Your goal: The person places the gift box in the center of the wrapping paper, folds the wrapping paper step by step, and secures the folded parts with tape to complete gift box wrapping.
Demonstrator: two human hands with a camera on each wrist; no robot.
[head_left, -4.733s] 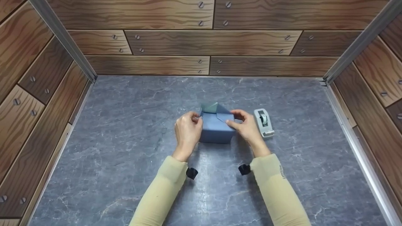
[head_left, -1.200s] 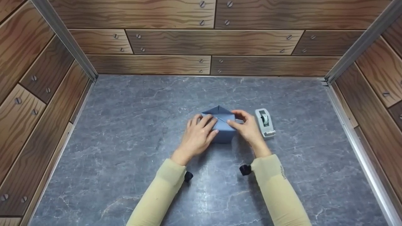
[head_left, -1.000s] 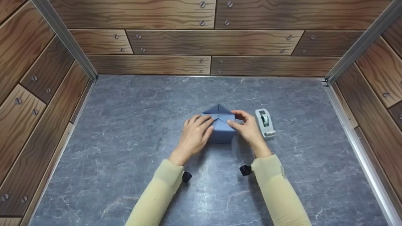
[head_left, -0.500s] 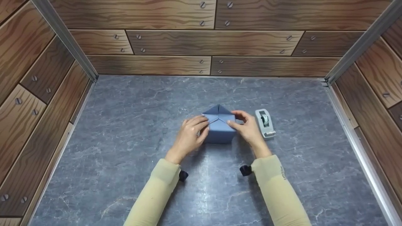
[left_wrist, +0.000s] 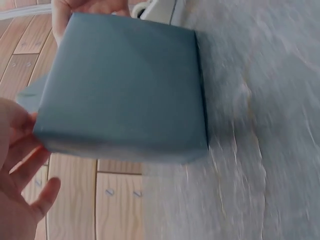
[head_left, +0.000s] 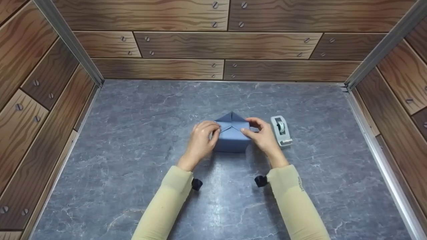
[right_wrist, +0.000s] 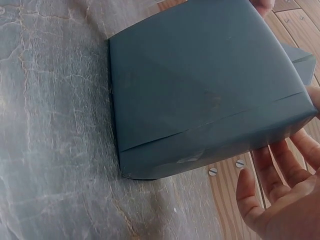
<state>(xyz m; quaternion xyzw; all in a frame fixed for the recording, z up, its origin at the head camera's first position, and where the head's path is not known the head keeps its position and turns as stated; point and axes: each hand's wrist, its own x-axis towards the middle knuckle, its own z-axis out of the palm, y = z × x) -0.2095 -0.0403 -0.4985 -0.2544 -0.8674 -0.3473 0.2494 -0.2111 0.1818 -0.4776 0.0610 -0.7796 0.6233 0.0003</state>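
A box wrapped in blue paper sits mid-table, its papered side filling much of the left wrist view. Folded edges meet in a V on its top, and a triangular paper flap stands up at the back. My left hand pinches the top left edge between thumb and fingers. On the opposite side, my right hand grips the box, thumb on top and fingers against the right side. In the right wrist view, a paper seam runs along the box's side.
A pale tape dispenser with a roll in it stands just right of my right hand. Grey marbled tabletop surrounds the box, with wood-patterned walls behind and at both sides.
Earlier the left part of the top stood open; it is now folded down. My left hand has slid from the top back to the left edge. My right hand keeps its hold.
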